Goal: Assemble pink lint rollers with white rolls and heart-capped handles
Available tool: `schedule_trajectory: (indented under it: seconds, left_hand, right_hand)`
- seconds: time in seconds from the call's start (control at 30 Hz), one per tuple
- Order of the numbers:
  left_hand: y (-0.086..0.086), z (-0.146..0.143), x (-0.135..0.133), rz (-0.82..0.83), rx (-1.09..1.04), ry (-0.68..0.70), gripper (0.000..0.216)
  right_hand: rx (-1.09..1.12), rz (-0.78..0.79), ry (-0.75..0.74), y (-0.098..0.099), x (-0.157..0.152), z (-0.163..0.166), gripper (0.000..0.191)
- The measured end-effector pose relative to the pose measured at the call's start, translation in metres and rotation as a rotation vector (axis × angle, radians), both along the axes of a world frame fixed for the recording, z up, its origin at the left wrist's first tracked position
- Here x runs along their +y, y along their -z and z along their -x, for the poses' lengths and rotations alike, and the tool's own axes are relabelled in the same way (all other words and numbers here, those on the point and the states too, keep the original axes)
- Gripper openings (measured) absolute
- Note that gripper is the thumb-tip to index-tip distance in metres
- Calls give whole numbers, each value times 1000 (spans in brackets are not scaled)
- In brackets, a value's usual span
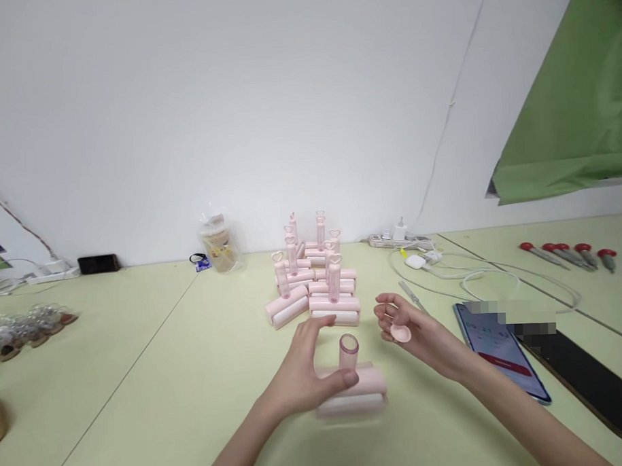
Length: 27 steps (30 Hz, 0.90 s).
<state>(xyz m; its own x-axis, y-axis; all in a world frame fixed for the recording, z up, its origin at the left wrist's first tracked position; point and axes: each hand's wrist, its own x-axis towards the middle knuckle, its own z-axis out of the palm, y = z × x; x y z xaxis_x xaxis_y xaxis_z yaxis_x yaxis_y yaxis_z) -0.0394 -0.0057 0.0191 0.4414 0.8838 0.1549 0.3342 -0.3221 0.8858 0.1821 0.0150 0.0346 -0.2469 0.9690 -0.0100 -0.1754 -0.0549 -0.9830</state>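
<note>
A pink-and-white lint roller (365,394) lies on the table, blurred, with its clear pink tube handle (348,354) upright and its round top end showing. My left hand (308,376) is around its left side, thumb in front near the handle's base and index finger stretched beyond it, the two apart. My right hand (414,335) is raised to the right of the handle, fingers curled, with a small round pink cap (401,333) held at the fingers. Farther back stand several similar lint rollers (334,303), their upright handles topped with heart-shaped loops.
A phone (503,352) and a black slab-like object (591,379) lie at right. Behind them are white cables (476,275), a power strip (387,241) and several red-ended tools (561,251). A bagged cup (219,246) stands by the wall; wrapped items (28,328) sit far left.
</note>
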Motion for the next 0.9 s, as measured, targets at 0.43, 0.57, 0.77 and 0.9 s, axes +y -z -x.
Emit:
schedule_trajectory:
  seconds: [0.43, 0.57, 0.77, 0.9]
  left_hand:
    - [24, -53, 8, 478, -604, 21, 78]
    - [28, -54, 6, 487, -589, 45, 76]
    - [20, -54, 4, 444, -612, 89, 80]
    - [22, -53, 4, 427, -596, 107, 81]
  right_hand:
    - [-678, -549, -260, -58, -20, 42, 26]
    - [-619, -504, -174, -47, -24, 44, 29]
    - [-404, -447, -86, -13, -22, 38, 15]
    - [-433, -444, -71, -14, -26, 40, 15]
